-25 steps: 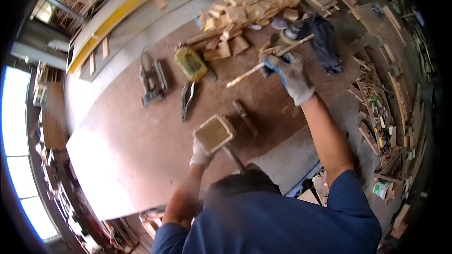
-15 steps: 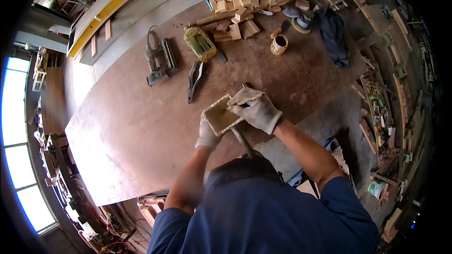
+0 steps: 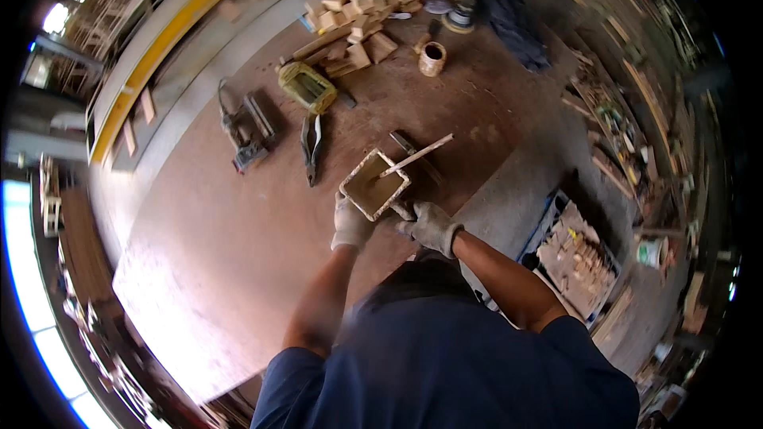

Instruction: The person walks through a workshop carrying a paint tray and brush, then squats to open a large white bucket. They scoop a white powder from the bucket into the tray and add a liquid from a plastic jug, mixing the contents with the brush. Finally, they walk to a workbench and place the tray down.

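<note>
My gloved left hand (image 3: 350, 222) grips the left side of a rectangular tub (image 3: 362, 205) with a crusted pale rim and tan paste inside. A thin wooden stick (image 3: 421, 153) stands tilted in the paste, leaning on the right rim; no hand is on it. My gloved right hand (image 3: 433, 229) is closed around a thick, rod-like handle (image 3: 403, 210) at the tub's near right corner. Whether the handle is fixed to the tub I cannot tell. Behind the stick a dark tool (image 3: 404, 142) lies on the table, partly hidden.
Pliers-like tool (image 3: 311, 149), nail gun (image 3: 250, 131), yellowish cut-open container (image 3: 307, 87) and round pot (image 3: 431, 59) sit farther back on the brown table (image 3: 238, 230). Wood blocks (image 3: 366, 0), a sander (image 3: 458, 17) and dark cloth (image 3: 513, 28) lie beyond. A crate of wood scraps (image 3: 579, 258) stands right.
My right hand has let go of the thin stick, leaving it in the tub, and moved down to the thick handle. The view has shifted, showing more of the crate.
</note>
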The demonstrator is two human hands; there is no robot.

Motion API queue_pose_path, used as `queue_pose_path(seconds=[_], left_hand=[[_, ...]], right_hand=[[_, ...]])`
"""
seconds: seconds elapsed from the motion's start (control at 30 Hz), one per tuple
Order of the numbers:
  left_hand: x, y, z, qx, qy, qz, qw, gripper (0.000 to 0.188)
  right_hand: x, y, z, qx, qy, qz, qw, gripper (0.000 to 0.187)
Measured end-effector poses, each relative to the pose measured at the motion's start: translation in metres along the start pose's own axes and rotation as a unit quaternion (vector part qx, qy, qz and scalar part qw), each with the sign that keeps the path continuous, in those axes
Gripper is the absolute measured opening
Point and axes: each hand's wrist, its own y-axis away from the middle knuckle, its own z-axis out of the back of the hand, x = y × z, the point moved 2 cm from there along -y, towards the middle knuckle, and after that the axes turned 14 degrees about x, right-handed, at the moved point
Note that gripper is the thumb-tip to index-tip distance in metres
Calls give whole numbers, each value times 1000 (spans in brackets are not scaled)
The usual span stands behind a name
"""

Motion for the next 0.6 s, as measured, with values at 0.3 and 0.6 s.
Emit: queue_pose_path(seconds=[0.3,0.6], left_hand=[[-38,83,-12,86,740,7,667,53],[-95,127,-37,203,380,-99,897,74]], right_hand=[[-49,48,-95,-48,-21,18,998,48],[-100,139,-173,-206,-189,36,959,45]])
